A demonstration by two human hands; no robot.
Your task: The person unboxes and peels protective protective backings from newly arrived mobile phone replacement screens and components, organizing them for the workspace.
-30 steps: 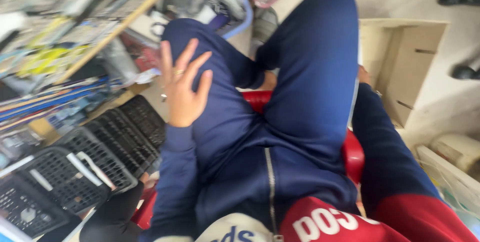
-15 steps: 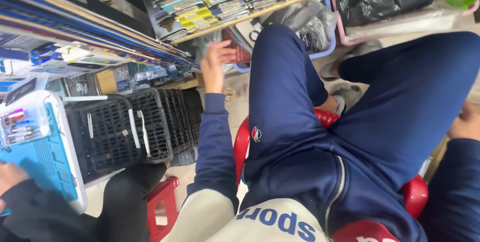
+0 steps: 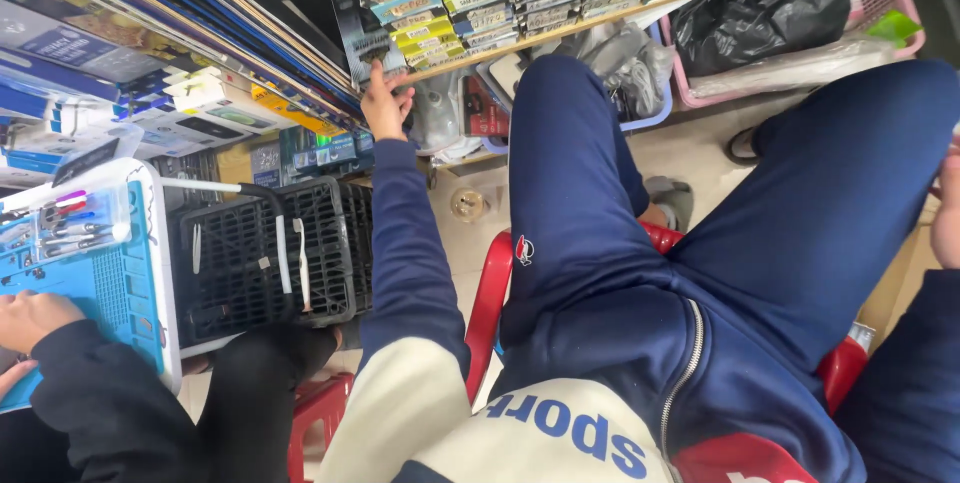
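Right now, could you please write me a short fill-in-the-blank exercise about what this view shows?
1. The left hand reaches up to the flat packages stacked on a wooden ____.
2. The person sits on a plastic stool coloured ____.
3. The right hand shows only at the ____ edge of the view.
4. Another person's hand rests on a ____ mat at the left.

Missing words: shelf; red; right; blue
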